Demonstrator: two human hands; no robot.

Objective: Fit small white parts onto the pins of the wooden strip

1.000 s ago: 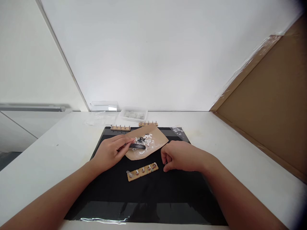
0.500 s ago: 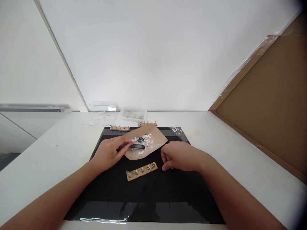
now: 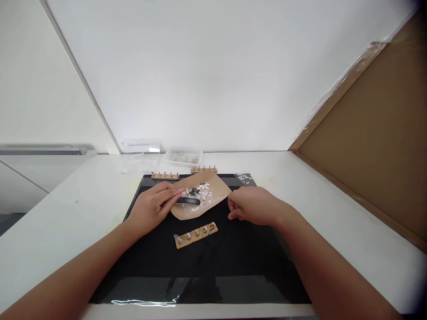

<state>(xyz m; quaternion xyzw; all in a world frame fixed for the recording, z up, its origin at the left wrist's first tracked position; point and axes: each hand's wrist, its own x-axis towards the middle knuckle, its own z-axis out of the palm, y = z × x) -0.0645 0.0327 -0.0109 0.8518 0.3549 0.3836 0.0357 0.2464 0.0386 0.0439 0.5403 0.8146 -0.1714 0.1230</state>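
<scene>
While the left hand (image 3: 147, 206) keeps pinching a black, round-ended file (image 3: 188, 201) over the brown paper sheet (image 3: 219, 190), the head view catches the curled right hand (image 3: 251, 205), contents hidden, edging forward from the tan wooden strip (image 3: 192, 238) on the black mat (image 3: 150, 262); work there seems paused.

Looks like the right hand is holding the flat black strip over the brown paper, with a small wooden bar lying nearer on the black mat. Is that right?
Not quite: the head view shows the left hand holding the flat black strip over the brown paper. The small wooden bar does lie nearer on the black mat.
</scene>
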